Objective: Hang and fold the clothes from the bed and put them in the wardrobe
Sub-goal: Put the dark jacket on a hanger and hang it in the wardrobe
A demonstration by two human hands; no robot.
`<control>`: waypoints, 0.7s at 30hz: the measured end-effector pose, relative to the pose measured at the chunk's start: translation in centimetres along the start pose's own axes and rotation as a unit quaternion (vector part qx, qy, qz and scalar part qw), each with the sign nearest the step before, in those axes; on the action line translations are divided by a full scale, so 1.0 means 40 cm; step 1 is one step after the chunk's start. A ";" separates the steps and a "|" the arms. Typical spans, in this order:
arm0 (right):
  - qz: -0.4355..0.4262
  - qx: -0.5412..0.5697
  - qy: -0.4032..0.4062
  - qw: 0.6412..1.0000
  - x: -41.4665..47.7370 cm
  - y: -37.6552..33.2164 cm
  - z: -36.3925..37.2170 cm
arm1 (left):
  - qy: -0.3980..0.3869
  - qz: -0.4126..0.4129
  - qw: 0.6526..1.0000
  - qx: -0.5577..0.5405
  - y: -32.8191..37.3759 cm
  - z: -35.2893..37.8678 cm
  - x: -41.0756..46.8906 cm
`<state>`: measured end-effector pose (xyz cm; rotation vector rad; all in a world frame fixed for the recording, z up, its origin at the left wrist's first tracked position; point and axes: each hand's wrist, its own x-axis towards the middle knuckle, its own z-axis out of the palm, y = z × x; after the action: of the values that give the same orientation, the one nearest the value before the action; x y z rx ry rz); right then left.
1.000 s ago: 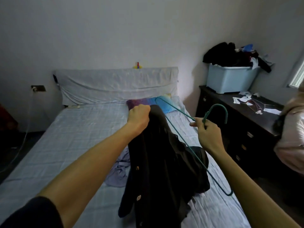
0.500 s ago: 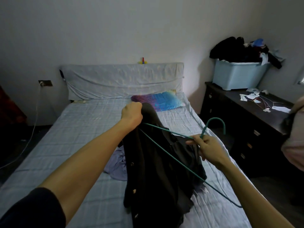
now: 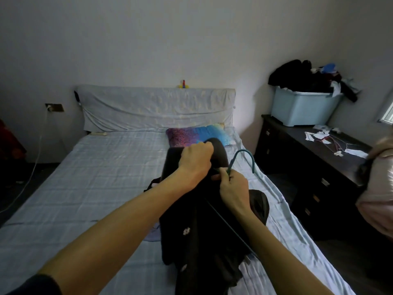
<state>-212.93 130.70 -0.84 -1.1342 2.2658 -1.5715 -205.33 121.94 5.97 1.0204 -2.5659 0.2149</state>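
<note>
A black garment (image 3: 197, 237) with pale buttons hangs above the bed (image 3: 89, 184), held up in front of me. My left hand (image 3: 196, 160) grips its top edge in a closed fist. Just to the right, my right hand (image 3: 231, 188) pinches the neck of a green wire hanger (image 3: 244, 158); the hook sticks up above my fingers. One hanger arm runs down inside the dark cloth, and the other arm is hidden by it. A pale purple garment (image 3: 153, 234) peeks out on the sheet beneath the black one.
A colourful pillow (image 3: 191, 136) lies near the headboard. Right of the bed stands a dark dresser (image 3: 314, 167) with a light blue bin (image 3: 302, 107) heaped with clothes and some scattered papers. A pink garment (image 3: 378, 188) shows at the right edge. A cable (image 3: 32, 173) trails left.
The hanger has gone into the black garment, its left arm now covered by cloth. My two hands have come close together, and the garment is lifted higher.
</note>
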 end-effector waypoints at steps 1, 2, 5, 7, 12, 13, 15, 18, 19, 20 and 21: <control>-0.009 0.003 0.014 1.000 0.008 -0.002 -0.005 | 0.003 0.013 1.000 0.004 0.011 0.006 -0.007; -0.016 0.003 0.026 1.000 0.014 0.003 -0.014 | 0.005 0.027 1.000 -0.002 0.012 0.013 -0.015; -0.028 0.005 0.045 0.999 0.012 0.038 -0.038 | 0.004 0.082 0.988 -0.134 -0.023 0.055 -0.038; -0.035 0.013 0.049 0.998 -0.004 0.051 -0.044 | -0.008 0.152 0.977 -0.148 -0.067 0.089 -0.037; -0.076 0.015 0.048 0.996 -0.016 0.046 -0.036 | -0.007 0.149 0.976 -0.156 -0.072 0.133 -0.012; -0.077 0.011 0.043 0.996 -0.016 0.048 -0.037 | -0.008 0.142 0.981 -0.133 -0.061 0.135 -0.010; -0.094 -0.024 0.025 0.995 -0.016 0.058 -0.051 | -0.005 0.144 0.986 -0.083 -0.055 0.145 -0.007; -0.132 -0.124 0.006 0.983 0.002 0.081 -0.075 | 0.003 0.164 0.985 -0.049 -0.058 0.163 -0.009; -0.140 -0.122 0.017 0.982 0.006 0.094 -0.078 | 0.007 0.168 0.985 -0.047 -0.055 0.171 -0.012; -0.149 -0.108 0.042 0.982 0.004 0.110 -0.080 | 0.012 0.168 0.985 -0.047 -0.053 0.181 -0.017; -0.169 -0.095 0.082 0.978 -0.005 0.128 -0.081 | 0.016 0.166 0.985 -0.048 -0.052 0.193 -0.021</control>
<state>-216.98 134.02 -3.86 -1.5649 2.4772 -1.6441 -205.52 118.84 -1.46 0.5452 -2.6748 0.1884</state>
